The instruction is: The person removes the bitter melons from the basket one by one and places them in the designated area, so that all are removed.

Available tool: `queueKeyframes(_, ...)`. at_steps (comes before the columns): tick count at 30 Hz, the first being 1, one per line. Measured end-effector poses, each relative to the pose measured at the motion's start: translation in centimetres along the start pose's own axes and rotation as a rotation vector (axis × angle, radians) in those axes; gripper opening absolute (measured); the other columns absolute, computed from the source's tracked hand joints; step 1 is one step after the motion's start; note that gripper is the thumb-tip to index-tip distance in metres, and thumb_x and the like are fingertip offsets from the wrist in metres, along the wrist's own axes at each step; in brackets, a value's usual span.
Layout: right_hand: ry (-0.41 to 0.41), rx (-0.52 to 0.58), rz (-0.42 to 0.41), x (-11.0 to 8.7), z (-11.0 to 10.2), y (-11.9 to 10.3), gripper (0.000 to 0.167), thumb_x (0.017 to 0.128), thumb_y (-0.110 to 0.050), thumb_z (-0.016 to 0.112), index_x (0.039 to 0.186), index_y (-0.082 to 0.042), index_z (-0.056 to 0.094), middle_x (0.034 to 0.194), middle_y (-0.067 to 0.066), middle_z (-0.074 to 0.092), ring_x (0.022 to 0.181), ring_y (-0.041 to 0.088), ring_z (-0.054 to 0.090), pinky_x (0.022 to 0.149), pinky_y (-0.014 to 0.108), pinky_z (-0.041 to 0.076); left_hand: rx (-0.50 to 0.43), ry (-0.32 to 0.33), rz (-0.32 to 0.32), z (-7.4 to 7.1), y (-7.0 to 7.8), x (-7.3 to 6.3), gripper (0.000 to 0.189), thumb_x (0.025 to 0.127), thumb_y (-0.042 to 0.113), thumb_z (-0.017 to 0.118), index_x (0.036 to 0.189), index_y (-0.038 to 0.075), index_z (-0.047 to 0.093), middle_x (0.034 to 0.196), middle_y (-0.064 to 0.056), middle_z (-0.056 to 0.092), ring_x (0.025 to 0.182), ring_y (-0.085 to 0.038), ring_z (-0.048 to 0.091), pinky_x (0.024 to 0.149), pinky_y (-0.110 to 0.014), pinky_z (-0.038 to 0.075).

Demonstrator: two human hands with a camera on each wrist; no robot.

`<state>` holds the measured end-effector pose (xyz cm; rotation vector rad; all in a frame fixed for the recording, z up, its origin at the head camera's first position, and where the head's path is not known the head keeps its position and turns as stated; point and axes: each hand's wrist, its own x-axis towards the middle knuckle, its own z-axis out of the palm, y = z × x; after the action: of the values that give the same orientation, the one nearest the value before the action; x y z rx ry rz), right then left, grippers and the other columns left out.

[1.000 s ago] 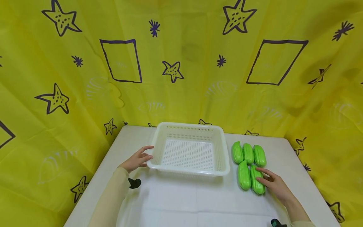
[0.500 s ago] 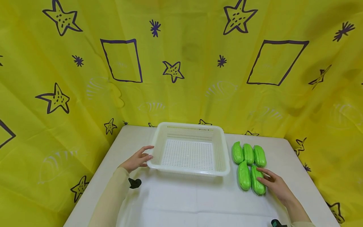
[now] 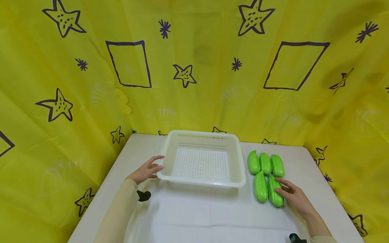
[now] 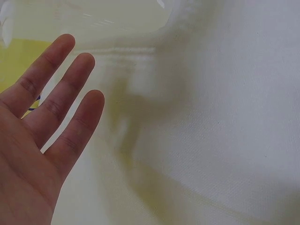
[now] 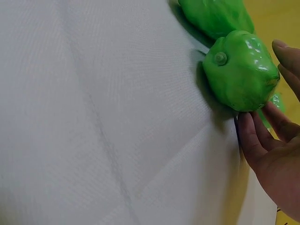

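Note:
A white plastic basket point(image 3: 200, 184) with slotted walls stands on the table, and nothing lies in it. At its left rim is my left hand point(image 3: 147, 171), fingers extended and spread; in the left wrist view the left hand point(image 4: 42, 126) shows an open palm holding nothing. To the basket's right lie several glossy green ribbed gourds point(image 3: 260, 187) in two rows. My right hand point(image 3: 296, 197) is at the right side of the nearest right gourd point(image 3: 276, 192). In the right wrist view, its fingertips point(image 5: 248, 126) touch that gourd point(image 5: 241, 70) low down, while the thumb stands apart from it.
White cloth covers the table point(image 3: 194, 216). A yellow curtain point(image 3: 194, 101) with drawn stars surrounds its back and sides. Dark camera mounts point(image 3: 144, 195) sit at both wrists. The basket's right wall stands close to the gourds.
Neither hand has visibly moved, and the basket and gourds lie as before. The whole head view has shifted very slightly.

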<state>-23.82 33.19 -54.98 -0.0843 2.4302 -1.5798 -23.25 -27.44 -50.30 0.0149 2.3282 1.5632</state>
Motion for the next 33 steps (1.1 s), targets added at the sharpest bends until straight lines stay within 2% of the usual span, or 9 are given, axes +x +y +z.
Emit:
queueKeyframes(3, 0.016, -0.043, -0.003, -0.2, -0.1, -0.2, 0.066, 0.097, -0.032, 0.062, 0.147, 0.000, 0.036, 0.154, 0.027, 0.025, 0.137, 0.048, 0.029, 0.106, 0.043, 0.039, -0.011, -0.001, 0.001, 0.0, -0.1, 0.1, 0.062, 0.097, 0.039, 0.060, 0.150, 0.026, 0.032, 0.143, -0.021, 0.047, 0.115, -0.031, 0.058, 0.099, -0.053, 0.046)
queueKeyframes(5, 0.026, -0.069, -0.009, -0.3, -0.2, -0.4, 0.065, 0.097, -0.034, 0.061, 0.147, 0.000, 0.037, 0.153, 0.026, 0.028, 0.135, 0.042, 0.035, 0.096, 0.025, 0.043, -0.015, 0.000, 0.003, 0.0, -0.2, 0.2, 0.062, 0.096, 0.039, 0.061, 0.150, 0.027, 0.033, 0.143, -0.020, 0.047, 0.114, -0.031, 0.058, 0.099, -0.053, 0.046)
queueKeyframes(8, 0.038, -0.080, -0.027, -0.4, -0.4, -0.6, 0.064, 0.098, -0.034, 0.061, 0.147, 0.000, 0.038, 0.151, 0.027, 0.031, 0.126, 0.018, 0.047, 0.083, 0.010, 0.040, -0.019, -0.001, 0.009, -0.1, -0.3, 0.2, 0.062, 0.096, 0.040, 0.062, 0.149, 0.027, 0.033, 0.143, -0.020, 0.047, 0.114, -0.031, 0.059, 0.099, -0.053, 0.046)
queueKeyframes(11, 0.047, -0.075, -0.065, -0.5, -0.6, -0.8, 0.061, 0.099, -0.032, 0.060, 0.146, 0.001, 0.039, 0.149, 0.025, 0.035, 0.113, -0.005, 0.046, 0.083, 0.009, 0.042, -0.021, -0.010, 0.015, -0.1, -0.3, 0.2, 0.062, 0.096, 0.040, 0.061, 0.150, 0.026, 0.032, 0.143, -0.021, 0.046, 0.113, -0.031, 0.059, 0.099, -0.053, 0.046)
queueKeyframes(13, 0.066, -0.075, -0.097, -0.5, -0.7, -1.0, 0.058, 0.099, -0.031, 0.059, 0.145, 0.000, 0.040, 0.148, 0.018, 0.039, 0.109, -0.012, 0.043, 0.082, 0.009, 0.043, -0.023, -0.022, 0.025, -0.2, -0.5, 0.2, 0.063, 0.097, 0.039, 0.060, 0.151, 0.024, 0.030, 0.143, -0.022, 0.046, 0.112, -0.032, 0.060, 0.099, -0.054, 0.045)
queueKeyframes(19, 0.148, -0.102, -0.178, -0.6, -0.6, -2.1, 0.052, 0.100, -0.030, 0.058, 0.143, -0.006, 0.046, 0.138, -0.007, 0.048, 0.113, -0.008, 0.044, 0.082, 0.006, 0.041, -0.042, -0.038, 0.034, -0.1, -0.3, 0.0, 0.063, 0.098, 0.036, 0.058, 0.152, 0.023, 0.028, 0.140, -0.022, 0.048, 0.109, -0.032, 0.061, 0.099, -0.055, 0.045)
queueKeyframes(24, 0.173, -0.083, -0.160, -0.6, -0.5, -3.4, 0.057, 0.100, -0.034, 0.056, 0.146, -0.005, 0.042, 0.136, -0.005, 0.049, 0.113, -0.007, 0.044, 0.081, 0.005, 0.038, -0.045, -0.047, 0.031, 0.0, -0.4, 0.0, 0.063, 0.098, 0.037, 0.058, 0.152, 0.024, 0.027, 0.139, -0.021, 0.050, 0.109, -0.031, 0.062, 0.099, -0.054, 0.046)
queueKeyframes(28, 0.171, 0.022, -0.211, -0.5, -0.1, -4.9, 0.052, 0.101, -0.029, 0.056, 0.145, -0.006, 0.043, 0.131, -0.010, 0.051, 0.111, -0.009, 0.047, 0.083, 0.004, 0.038, -0.050, -0.056, 0.038, -0.1, -0.4, 0.1, 0.063, 0.099, 0.036, 0.058, 0.152, 0.022, 0.027, 0.135, -0.021, 0.053, 0.107, -0.030, 0.063, 0.098, -0.052, 0.047)
queueKeyframes(33, 0.158, 0.185, -0.291, -0.1, 1.3, -7.7, 0.045, 0.100, -0.020, 0.057, 0.142, -0.006, 0.047, 0.126, -0.017, 0.051, 0.111, -0.006, 0.051, 0.086, 0.006, 0.039, -0.065, -0.049, 0.059, -0.3, -0.4, 0.2, 0.061, 0.098, 0.033, 0.060, 0.150, 0.020, 0.030, 0.136, -0.024, 0.051, 0.108, -0.029, 0.061, 0.096, -0.049, 0.050)
